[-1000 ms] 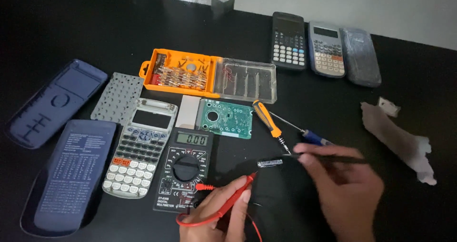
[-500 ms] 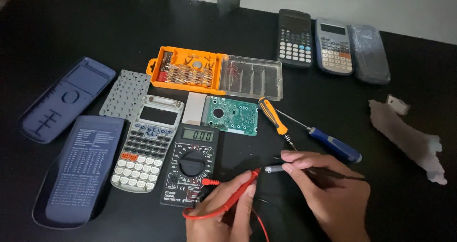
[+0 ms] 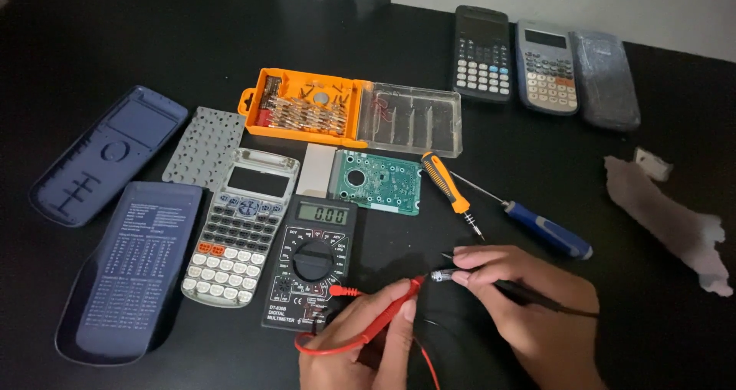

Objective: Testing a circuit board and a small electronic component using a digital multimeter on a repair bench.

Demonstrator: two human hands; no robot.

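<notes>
Both grips are closed on meter probes: my left hand [image 3: 360, 340] pinches the red probe [image 3: 395, 313] between thumb and fingers, its tip angled up and to the right, while my right hand [image 3: 529, 306] holds the black probe [image 3: 510, 288] like a pen, pointing left. Between the two tips sits a small glassy, tube-shaped part [image 3: 441, 275], pressed by my right fingertips; the red tip meets its left end. I cannot tell whether the black tip touches it. A red lead [image 3: 330, 349] loops from the probe back under my left hand. Just left of my hands, on the black table [image 3: 153, 45], lies the black multimeter [image 3: 310, 263] with its display lit. Beside it are a grey calculator [image 3: 238, 225], a green circuit board [image 3: 378, 181], a grey keypad mat [image 3: 201, 144] and two dark blue covers [image 3: 126, 271]. Above my right hand lie an orange-handled screwdriver [image 3: 448, 190] and a blue-handled screwdriver [image 3: 548, 233]. Farther back stands an open orange bit case [image 3: 303, 112] with a clear lid.
</notes>
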